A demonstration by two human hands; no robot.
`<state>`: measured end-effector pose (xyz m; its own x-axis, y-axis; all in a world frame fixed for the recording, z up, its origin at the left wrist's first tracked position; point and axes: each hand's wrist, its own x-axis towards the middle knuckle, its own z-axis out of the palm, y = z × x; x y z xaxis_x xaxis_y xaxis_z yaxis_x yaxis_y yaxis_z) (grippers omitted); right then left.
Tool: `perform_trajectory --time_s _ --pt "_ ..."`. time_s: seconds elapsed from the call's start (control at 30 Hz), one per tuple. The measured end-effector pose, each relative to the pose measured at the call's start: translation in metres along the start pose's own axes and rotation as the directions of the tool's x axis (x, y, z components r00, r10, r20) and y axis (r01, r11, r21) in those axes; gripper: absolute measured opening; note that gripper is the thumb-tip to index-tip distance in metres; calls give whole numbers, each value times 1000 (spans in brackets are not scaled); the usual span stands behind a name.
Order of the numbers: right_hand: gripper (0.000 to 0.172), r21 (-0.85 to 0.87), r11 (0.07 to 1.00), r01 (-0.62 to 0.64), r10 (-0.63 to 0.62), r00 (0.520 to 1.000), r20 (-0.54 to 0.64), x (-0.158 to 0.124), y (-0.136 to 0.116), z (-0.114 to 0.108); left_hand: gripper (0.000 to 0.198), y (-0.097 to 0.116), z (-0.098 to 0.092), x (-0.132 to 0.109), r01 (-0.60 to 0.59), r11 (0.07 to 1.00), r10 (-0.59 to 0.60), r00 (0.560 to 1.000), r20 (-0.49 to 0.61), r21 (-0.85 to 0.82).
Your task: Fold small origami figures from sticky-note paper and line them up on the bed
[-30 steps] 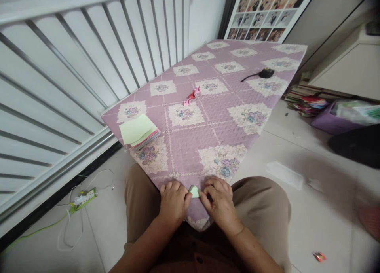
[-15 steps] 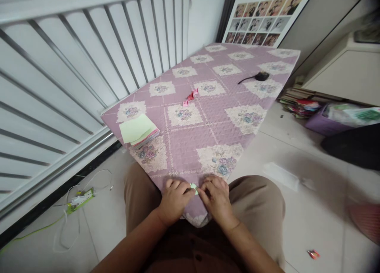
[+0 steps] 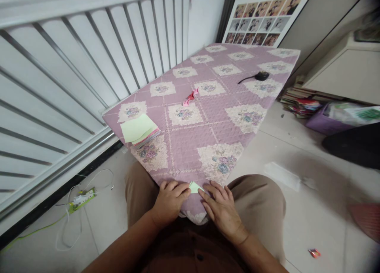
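A small folded piece of light green paper (image 3: 194, 187) lies at the near corner of the cloth-covered table, between my two hands. My left hand (image 3: 170, 200) has its thumb and index finger closed at the paper's left corner; its other fingers rest on the cloth. My right hand (image 3: 221, 209) lies low over the table with fingers stretched and apart, the index fingertip touching the paper's right edge. Farther left is a stack of coloured paper sheets (image 3: 141, 130), light green on top. Several folded pink and red paper pieces (image 3: 190, 96) lie in a row mid-table.
The floral purple tablecloth (image 3: 190, 146) narrows toward my lap. A black round object with a cord (image 3: 262, 76) sits at the far right. White railing slats (image 3: 127, 39) border the left side. A power strip (image 3: 82, 199) with cables lies on the floor at left.
My right hand has opened from a pinch, its fingers now spread flatter. The left hand has shifted slightly left. More of the green paper shows, as a triangle.
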<state>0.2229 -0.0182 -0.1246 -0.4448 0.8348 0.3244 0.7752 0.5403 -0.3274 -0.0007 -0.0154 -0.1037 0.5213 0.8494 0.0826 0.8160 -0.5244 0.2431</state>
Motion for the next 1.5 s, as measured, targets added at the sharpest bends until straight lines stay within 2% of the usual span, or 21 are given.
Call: perform_trajectory --time_s 0.2,0.37,0.47,0.63,0.8,0.93,1.07,1.2,1.37,1.5 --pt "25 43 998 -43 43 999 11 10 -1 -9 34 5 -7 0 77 993 -74 997 39 -87" --pt "11 85 989 -120 113 990 78 37 -2 -13 18 8 -10 15 175 969 -174 984 20 -175" --pt "8 108 992 -70 56 989 135 51 -2 -14 11 7 -9 22 189 961 -190 982 10 -200" --pt "9 144 987 70 -93 983 158 59 0 -15 10 3 -6 26 150 967 -157 988 -15 -207" --pt "0 163 985 52 -79 983 168 67 -1 -18 11 1 -5 29 163 948 -191 979 -77 -274" --pt "8 169 985 36 -62 986 155 74 -4 -21 12 2 -7 37 246 901 -294 952 -86 -357" --pt "13 65 998 -2 -8 989 147 76 -8 -21 12 5 -4 48 310 847 -373 925 -68 -431" --pt "10 -29 1000 -6 11 987 158 78 -10 -21 13 9 1 55 335 819 -407 912 -59 -467" --pt "12 -4 1000 -22 22 989 145 82 -16 -26 23 20 -6 55 343 838 -431 893 -128 -425" --pt "10 8 998 -67 66 991 118 83 -21 -29 21 27 -21 51 267 892 -358 910 -210 -365"
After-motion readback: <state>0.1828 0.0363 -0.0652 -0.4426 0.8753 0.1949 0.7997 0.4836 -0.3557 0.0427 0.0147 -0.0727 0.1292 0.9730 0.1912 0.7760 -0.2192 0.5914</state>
